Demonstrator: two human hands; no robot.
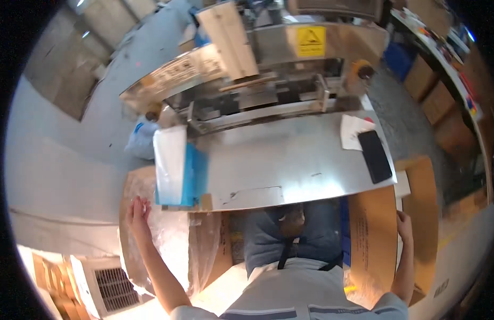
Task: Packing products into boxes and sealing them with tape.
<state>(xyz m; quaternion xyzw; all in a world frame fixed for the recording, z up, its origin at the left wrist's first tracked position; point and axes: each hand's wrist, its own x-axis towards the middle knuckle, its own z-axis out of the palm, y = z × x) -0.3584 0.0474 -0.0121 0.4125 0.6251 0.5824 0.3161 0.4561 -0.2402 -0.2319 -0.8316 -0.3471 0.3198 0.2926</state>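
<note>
My left hand is over the cardboard box at my left, which is lined with clear plastic film. Its fingers are apart, and I see nothing held in them. Down at my right, my right hand reaches into an open cardboard box that has white boxes inside. The fingers of that hand are mostly hidden there. Between the two boxes stands a metal work table. On its left end is a blue holder with a stack of white sheets or bags.
A black phone lies on the table's right side, beside a white paper. Behind the table top is a metal machine with a yellow warning label and an orange-yellow knob. A cluttered bench runs along the far right.
</note>
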